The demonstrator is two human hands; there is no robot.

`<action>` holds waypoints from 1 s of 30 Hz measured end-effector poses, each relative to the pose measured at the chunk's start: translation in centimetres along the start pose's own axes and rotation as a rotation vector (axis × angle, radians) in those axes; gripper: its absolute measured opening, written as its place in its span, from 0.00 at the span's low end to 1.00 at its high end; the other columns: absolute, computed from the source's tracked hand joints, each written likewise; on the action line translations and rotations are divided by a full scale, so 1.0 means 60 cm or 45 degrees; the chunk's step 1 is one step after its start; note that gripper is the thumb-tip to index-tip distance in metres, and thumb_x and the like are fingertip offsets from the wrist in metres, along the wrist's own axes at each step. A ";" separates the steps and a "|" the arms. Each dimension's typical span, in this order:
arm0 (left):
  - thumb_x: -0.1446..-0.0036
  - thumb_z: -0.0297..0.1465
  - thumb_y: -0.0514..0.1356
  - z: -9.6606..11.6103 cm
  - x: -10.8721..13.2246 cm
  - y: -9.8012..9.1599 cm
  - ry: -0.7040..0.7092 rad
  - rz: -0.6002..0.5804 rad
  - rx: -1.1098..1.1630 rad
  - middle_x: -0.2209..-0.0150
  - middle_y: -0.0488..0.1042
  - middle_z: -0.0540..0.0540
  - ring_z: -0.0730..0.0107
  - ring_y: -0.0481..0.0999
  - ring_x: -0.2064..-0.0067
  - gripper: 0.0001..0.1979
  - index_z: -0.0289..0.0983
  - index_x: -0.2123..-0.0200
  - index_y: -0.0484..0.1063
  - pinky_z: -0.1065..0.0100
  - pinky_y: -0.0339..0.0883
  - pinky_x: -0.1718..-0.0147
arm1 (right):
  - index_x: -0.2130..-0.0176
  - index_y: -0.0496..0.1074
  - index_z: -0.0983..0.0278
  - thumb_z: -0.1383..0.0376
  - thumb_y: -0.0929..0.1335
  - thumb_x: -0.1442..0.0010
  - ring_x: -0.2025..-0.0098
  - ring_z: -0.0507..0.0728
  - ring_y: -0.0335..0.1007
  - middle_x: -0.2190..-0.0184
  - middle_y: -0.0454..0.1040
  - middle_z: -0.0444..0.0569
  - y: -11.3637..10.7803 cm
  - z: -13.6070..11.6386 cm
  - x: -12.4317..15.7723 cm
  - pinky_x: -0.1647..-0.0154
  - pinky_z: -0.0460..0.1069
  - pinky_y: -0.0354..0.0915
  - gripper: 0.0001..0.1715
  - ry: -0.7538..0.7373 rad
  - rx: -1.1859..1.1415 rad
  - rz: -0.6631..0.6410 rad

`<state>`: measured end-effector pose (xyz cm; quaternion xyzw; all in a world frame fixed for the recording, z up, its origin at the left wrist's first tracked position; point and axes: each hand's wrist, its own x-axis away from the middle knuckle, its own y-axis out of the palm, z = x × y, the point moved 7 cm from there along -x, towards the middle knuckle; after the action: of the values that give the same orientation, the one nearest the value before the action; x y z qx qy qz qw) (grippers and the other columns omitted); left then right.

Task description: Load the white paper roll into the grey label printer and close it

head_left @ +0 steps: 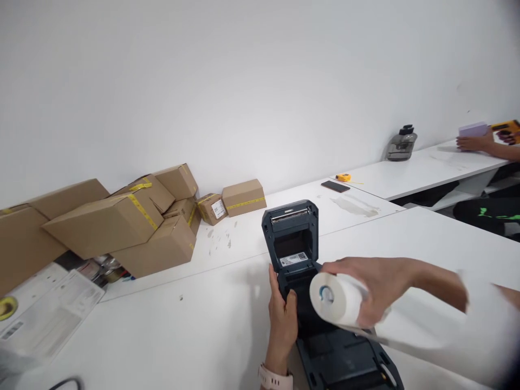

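Note:
A dark label printer [345, 357] lies on the white table with its lid [291, 233] raised. My left hand [282, 319] grips the printer's left side near the hinge, the thumb over its edge; a pink watch band circles that wrist. Above the printer's inner bay, my right hand [377, 287] is wrapped round a white label roll [335, 298]. The roll's round end and hollow core face left, and a loose strip trails from it toward the lower right. The roll covers part of the bay, so contact between them cannot be made out.
Cardboard boxes [109, 222] are piled at the left, with two smaller ones [244, 197] by the wall. Farther back lie a phone [335, 186], a tape measure [343, 177] and a bottle [401, 145]. Another person's hand [475, 143] holds a lilac box at far right.

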<state>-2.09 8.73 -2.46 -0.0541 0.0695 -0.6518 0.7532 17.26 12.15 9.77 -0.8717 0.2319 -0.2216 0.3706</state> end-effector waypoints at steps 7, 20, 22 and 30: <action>0.33 0.39 0.51 -0.006 0.003 0.002 0.020 0.004 0.099 0.26 0.43 0.45 0.62 0.44 0.26 0.38 0.41 0.27 0.36 0.60 0.43 0.30 | 0.55 0.73 0.62 0.54 0.76 0.65 0.57 0.66 0.71 0.59 0.76 0.50 0.067 -0.043 -0.086 0.53 0.59 0.65 0.36 -0.098 0.382 -0.091; 0.34 0.39 0.52 0.003 0.007 0.002 -0.025 0.013 0.168 0.25 0.39 0.47 0.61 0.40 0.26 0.37 0.39 0.27 0.40 0.60 0.40 0.29 | 0.45 0.74 0.63 0.47 0.77 0.60 0.42 0.74 0.66 0.45 0.74 0.58 0.103 0.016 -0.130 0.38 0.65 0.56 0.45 -0.169 0.338 -0.072; 0.34 0.38 0.52 0.004 0.006 0.003 -0.021 0.009 0.182 0.25 0.39 0.46 0.61 0.41 0.26 0.37 0.39 0.27 0.40 0.60 0.41 0.29 | 0.43 0.73 0.64 0.45 0.77 0.59 0.40 0.75 0.65 0.44 0.73 0.60 0.109 0.030 -0.136 0.37 0.66 0.56 0.49 -0.156 0.341 -0.061; 0.37 0.39 0.57 -0.007 -0.003 0.009 0.014 -0.007 0.347 0.26 0.47 0.41 0.61 0.50 0.27 0.40 0.38 0.28 0.40 0.63 0.50 0.32 | 0.46 0.76 0.61 0.46 0.72 0.44 0.52 0.67 0.75 0.54 0.78 0.56 0.069 -0.032 -0.087 0.50 0.58 0.68 0.32 -0.245 0.342 0.183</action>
<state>-1.68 8.99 -2.97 0.0520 -0.0157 -0.6576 0.7514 11.03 11.51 6.78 -0.8126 0.2254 -0.1389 0.5192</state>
